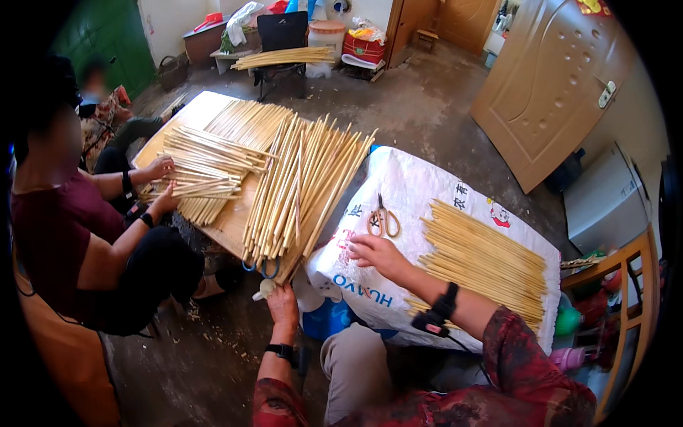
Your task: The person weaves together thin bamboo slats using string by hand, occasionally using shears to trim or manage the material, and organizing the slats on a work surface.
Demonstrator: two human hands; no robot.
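My left hand [284, 307] is closed round a pale rounded object [266, 290] by the near corner of the wooden table [238, 206]; its kind is unclear. Just beyond it, blue loops [270, 268], like scissor handles, stick out from under a thick pile of straw-coloured sticks [302, 188]. My right hand [382, 257] hovers open, fingers apart and holding nothing, over a white woven sack [398, 174]. Near its fingertips lie scissors [383, 219] with tan handles. To their right, a flat row of yellowish sticks [484, 263] rests on the sack, partly behind my right forearm.
A co-worker [57, 213] on the left has both hands at more sticks [206, 164] on the table. Another person [107, 121] sits behind. A chair [282, 35] bearing sticks stands at the back. A tan door [548, 85] is open at right, near a wooden frame [629, 299].
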